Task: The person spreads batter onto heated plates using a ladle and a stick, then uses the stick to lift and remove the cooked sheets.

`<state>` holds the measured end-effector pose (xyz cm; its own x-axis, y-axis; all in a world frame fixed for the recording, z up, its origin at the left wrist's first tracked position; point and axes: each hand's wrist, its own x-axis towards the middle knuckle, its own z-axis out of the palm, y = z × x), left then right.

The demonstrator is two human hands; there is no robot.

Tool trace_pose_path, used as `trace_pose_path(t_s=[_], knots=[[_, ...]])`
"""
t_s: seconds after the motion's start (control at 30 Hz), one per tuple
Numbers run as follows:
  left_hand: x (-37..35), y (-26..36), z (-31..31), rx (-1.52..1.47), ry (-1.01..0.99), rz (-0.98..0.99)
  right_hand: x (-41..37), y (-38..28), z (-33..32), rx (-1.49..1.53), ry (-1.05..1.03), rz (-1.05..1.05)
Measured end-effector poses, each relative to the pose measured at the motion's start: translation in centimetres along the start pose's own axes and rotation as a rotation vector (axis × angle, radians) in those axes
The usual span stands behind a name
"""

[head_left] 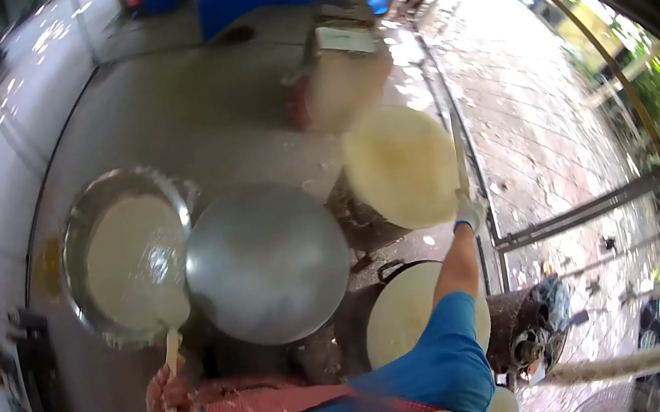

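My left hand is closed round the pale wooden handle of a ladle. Its batter-covered head rests at the near rim of a large metal bowl of creamy batter. At the right, my white-gloved right hand is closed at the lower end of a thin pale stick. This stick runs along the right edge of a round, pale yellow pancake-like sheet. A bare round metal griddle lies between bowl and sheet.
Below my right forearm is another round pan holding a pale sheet. A cardboard box stands beyond the yellow sheet. Metal machinery sits by the railing at the right. Dark equipment is at the far left.
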<state>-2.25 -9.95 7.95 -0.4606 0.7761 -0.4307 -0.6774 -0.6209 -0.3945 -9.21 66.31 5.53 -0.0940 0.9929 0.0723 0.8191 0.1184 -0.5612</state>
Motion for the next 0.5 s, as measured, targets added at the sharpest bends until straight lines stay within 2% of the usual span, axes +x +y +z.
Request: trace_pose_path(t_s=[0.03, 0.07, 0.1, 0.13, 0.17, 0.2, 0.23, 0.27, 0.33, 0.37, 0.4, 0.47, 0.5], knots=[[0.0, 1.1, -0.4, 0.069, 0.004, 0.039, -2.5, -1.6, -1.3, -0.123, -0.042, -0.009], [0.0, 3.1, -2.1, 0.52, -0.069, 0.149, -1.4, 0.2, 1.4, -0.193, -0.108, -0.126], [-0.4, 2.7, -1.2, 0.653, 0.055, 0.32, -0.3, 2.4, 4.5, -0.067, -0.125, -0.281], [-1.1, 2.1, 1.9, 0.238, 0.149, 0.235, -1.3, 3.1, 7.4, 0.068, -0.156, -0.425], [-1.7, 4.2, 0.6, 0.123, 0.089, 0.16, -7.5, -0.6, 5.3, 0.474, -0.365, -0.34], [-2.3, 6.4, -0.7, 0.012, 0.039, 0.079, -13.0, -3.6, 3.6, 0.562, -0.579, -0.308], [-2.7, 9.1, -2.7, 0.071, -0.107, 0.04, -17.2, -5.4, 3.2, 0.64, -0.782, -0.252], [-3.6, 10.1, -1.7, 0.219, -0.117, 0.179, -19.6, -5.7, 5.9, 0.552, -0.848, -0.373], [-4.2, 13.4, -0.5, 0.428, -0.051, 0.371, -31.4, -11.8, 1.9, 0.178, -0.917, -0.655], [-4.3, 16.3, -1.3, 0.492, 0.021, 0.423, -35.9, -13.8, 1.8, -0.035, -1.012, -0.651], [-4.3, 19.7, -2.2, 0.568, 0.112, 0.42, -40.8, -15.6, 1.8, -0.151, -1.015, -0.816], [-3.3, 27.2, -4.7, 0.732, 0.286, 0.383, -49.9, -18.1, 3.2, -0.188, -0.959, -1.333], [-2.1, 31.5, -6.9, 0.716, 0.408, 0.32, -54.2, -18.7, 4.2, -0.295, -0.94, -1.388]])
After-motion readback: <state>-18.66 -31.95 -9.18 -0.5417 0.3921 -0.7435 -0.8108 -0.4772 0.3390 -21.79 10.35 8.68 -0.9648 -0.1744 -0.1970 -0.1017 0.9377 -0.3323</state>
